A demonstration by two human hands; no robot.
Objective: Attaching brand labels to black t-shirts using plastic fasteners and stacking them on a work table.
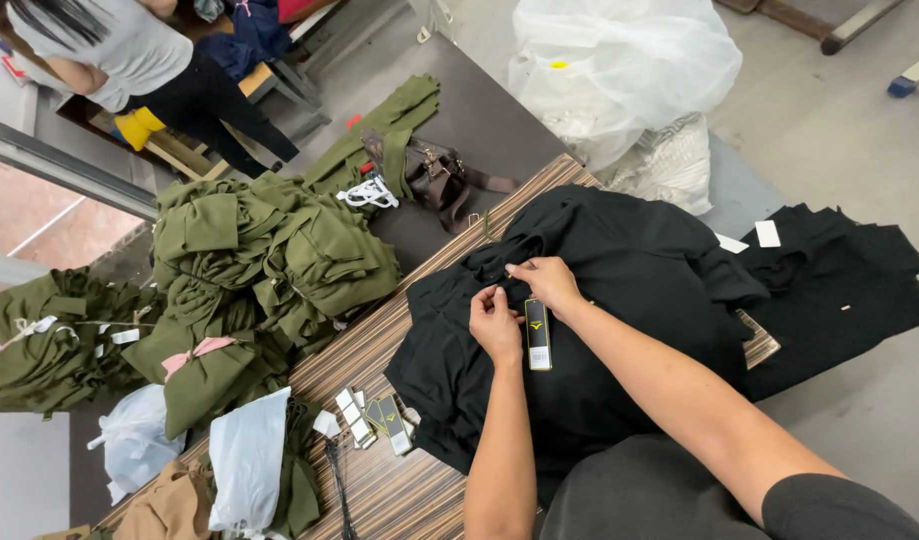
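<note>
Pinching the neckline of a black knit garment [619,300] — left hand [495,322], right hand [549,284] both closed on fabric; black rectangular hang tag [537,334] dangling just below, more tags [374,417] left of garment, unattached.

Black knit garment [619,290] pinched by left hand [494,322] and right hand [549,283]; narrow black hang tag [537,334] held between.

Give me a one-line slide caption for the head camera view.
Both hands, left and right, pinch a black fabric garment with a dangling rectangular black hang tag beside piled olive-green garments.
</note>
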